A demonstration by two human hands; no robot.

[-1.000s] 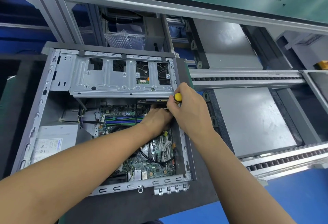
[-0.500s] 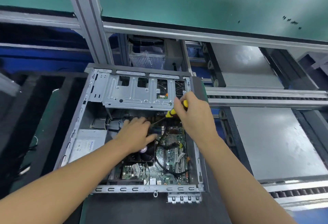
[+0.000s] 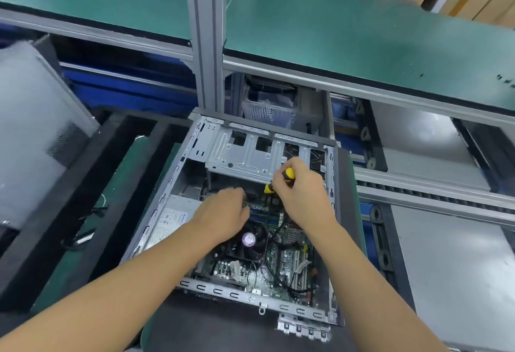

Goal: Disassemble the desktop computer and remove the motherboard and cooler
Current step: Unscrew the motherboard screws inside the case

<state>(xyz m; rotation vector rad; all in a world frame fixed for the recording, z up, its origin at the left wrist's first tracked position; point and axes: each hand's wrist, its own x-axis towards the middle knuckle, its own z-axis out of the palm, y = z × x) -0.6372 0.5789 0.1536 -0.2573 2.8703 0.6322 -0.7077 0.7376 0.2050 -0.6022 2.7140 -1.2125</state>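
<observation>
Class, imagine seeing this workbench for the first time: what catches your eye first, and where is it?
The open computer case at centre, its motherboard exposed with a black cooler fan in the middle. Just beyond it the right hand grips a yellow-handled screwdriver, while the left hand reaches inside beside the fan.

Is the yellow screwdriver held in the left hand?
No, the right hand grips the screwdriver; the left hand reaches into the case.
</observation>
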